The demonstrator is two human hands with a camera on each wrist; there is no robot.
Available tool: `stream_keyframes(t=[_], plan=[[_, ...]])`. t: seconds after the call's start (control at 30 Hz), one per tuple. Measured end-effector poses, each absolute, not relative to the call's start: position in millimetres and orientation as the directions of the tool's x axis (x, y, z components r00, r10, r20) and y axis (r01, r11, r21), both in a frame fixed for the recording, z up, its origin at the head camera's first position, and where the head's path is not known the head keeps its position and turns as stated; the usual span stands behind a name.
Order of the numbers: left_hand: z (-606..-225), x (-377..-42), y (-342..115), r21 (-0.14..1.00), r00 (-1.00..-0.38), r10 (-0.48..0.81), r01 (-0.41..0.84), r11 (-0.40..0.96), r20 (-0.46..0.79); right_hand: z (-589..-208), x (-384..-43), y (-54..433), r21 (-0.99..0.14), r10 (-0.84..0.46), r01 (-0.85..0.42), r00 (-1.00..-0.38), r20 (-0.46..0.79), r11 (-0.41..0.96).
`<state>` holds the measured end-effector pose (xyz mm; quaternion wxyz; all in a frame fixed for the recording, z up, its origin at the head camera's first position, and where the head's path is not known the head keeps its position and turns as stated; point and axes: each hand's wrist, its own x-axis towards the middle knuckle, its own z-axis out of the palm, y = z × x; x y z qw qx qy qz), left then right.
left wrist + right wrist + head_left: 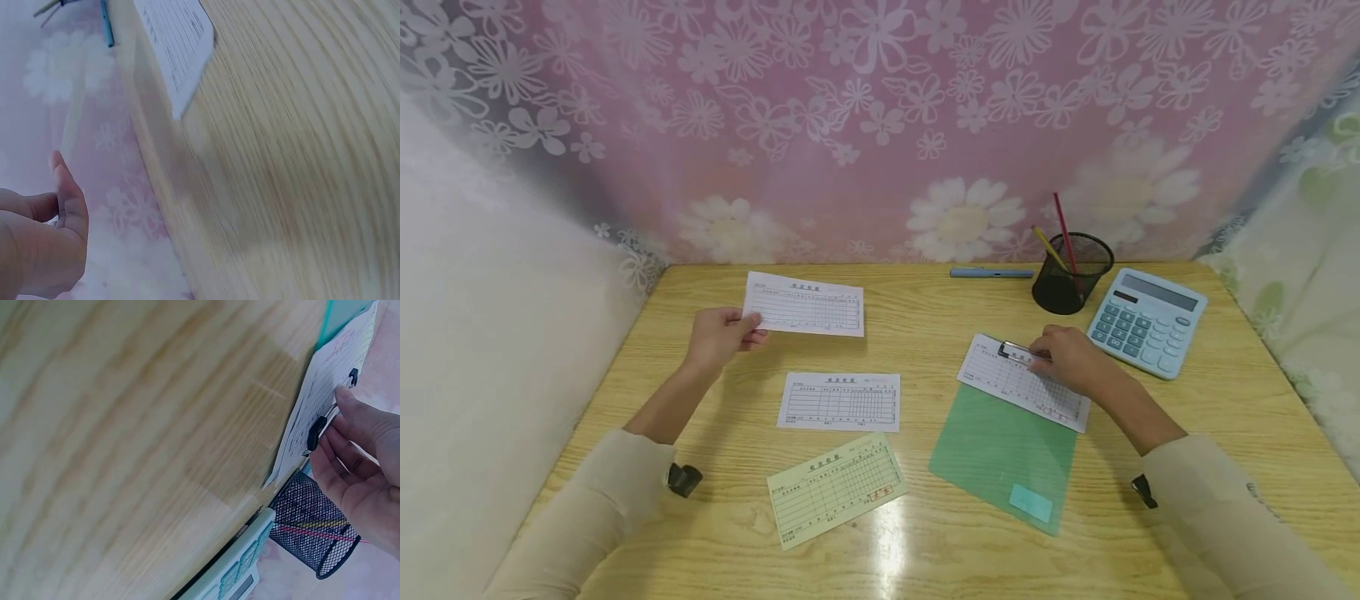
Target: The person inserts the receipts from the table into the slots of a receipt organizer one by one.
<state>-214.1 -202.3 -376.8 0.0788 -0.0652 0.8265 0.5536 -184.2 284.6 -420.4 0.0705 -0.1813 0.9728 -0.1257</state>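
Observation:
My left hand [718, 337] pinches a white receipt slip [805, 304] by its left end, off the tabletop. In the left wrist view, the left hand [47, 244] has bent fingers, and its grip on the slip is unclear. My right hand [1071, 358] grips the metal clip [1015, 350] of a green clipboard [1007, 437]. Beneath that clip lies a white receipt with a red stamp [1030, 383]. Seen from the right wrist, the thumb and fingers of the right hand [365, 459] are on the wire clip with black ends [317, 432].
Another white receipt [838, 402] lies mid-table, a stamped yellow receipt [838, 492] in front of it. Behind the clipboard are a blue pen [991, 272] and a black mesh cup [1063, 296] with two pencils. A blue calculator [1150, 321] sits at right. A floral curtain [880, 125] backs the table.

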Motion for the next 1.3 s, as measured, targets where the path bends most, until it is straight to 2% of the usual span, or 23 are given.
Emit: stream_keyframes(t=[0.27, 0.47, 0.83, 1.3], plan=[[-380.0, -215.2, -152.3, 0.937, -0.964, 0.102, -0.209, 0.279, -0.246, -421.4, -183.6, 285.3, -0.27, -0.362, -0.325, -0.927, -0.1, 0.906], [-386.9, -212.3, -108.7, 0.947, -0.951, 0.189, -0.194, 0.257, -0.246, -423.3, -184.6, 286.6, -0.272, -0.383, -0.351, -0.921, -0.075, 0.896], [-415.6, -198.6, -38.9, 0.913, -0.882, 0.308, -0.26, 0.315, -0.357, -427.2, -183.0, 292.0, -0.285, -0.384, -0.36, -0.923, -0.032, 0.888], [-432.6, -186.1, 16.6, 0.88, -0.841, 0.305, -0.35, 0.321, -0.446, -428.9, -184.8, 295.0, -0.279, -0.399, -0.39, -0.916, 0.024, 0.878]])
